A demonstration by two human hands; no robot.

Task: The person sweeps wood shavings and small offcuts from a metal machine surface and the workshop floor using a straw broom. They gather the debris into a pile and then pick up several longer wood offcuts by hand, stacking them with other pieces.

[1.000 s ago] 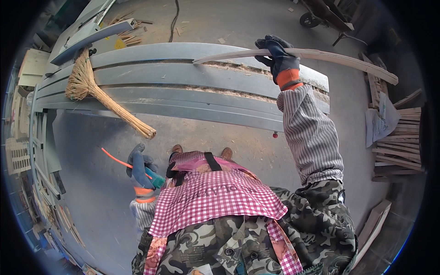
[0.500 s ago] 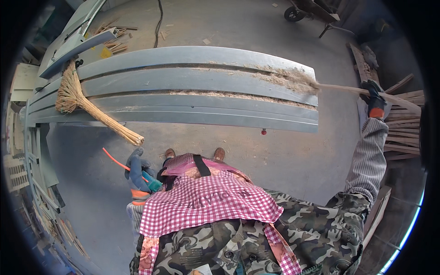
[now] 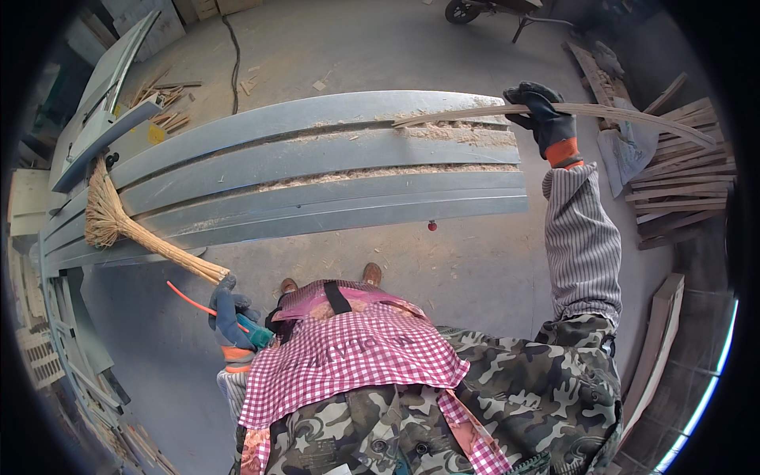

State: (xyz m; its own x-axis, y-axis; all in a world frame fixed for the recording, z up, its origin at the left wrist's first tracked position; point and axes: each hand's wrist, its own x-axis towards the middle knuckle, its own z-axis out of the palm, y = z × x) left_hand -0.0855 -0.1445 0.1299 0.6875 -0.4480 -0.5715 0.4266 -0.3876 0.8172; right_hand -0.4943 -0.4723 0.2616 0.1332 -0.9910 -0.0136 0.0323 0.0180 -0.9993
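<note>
In my right hand (image 3: 545, 119), in a dark glove with an orange cuff, is a long thin wooden strip (image 3: 633, 115). Its left end lies over the far slot of a grey metal slotted table (image 3: 317, 154), among sawdust (image 3: 467, 131). The strip's other end reaches right, over stacked wood. Low at my left side, my left hand (image 3: 227, 313), in a blue-grey glove, is closed around a teal tool (image 3: 256, 333) with a thin orange-red tube (image 3: 187, 294). A straw hand broom (image 3: 119, 218) lies across the table's left part, its handle end just above my left glove.
Wood strips (image 3: 681, 174) are piled at the right, beside a whitish plastic bag (image 3: 625, 154). A wheelbarrow (image 3: 495, 9) stands beyond. Machine parts (image 3: 103, 146) rise at the table's left end. A black cable (image 3: 235, 63) and wood scraps (image 3: 170, 119) lie on the far floor.
My right hand has moved left and farther away with the wooden strip, whose tip now lies farther along the far slot. Sawdust near the table's right end has shifted. My left hand keeps its hold.
</note>
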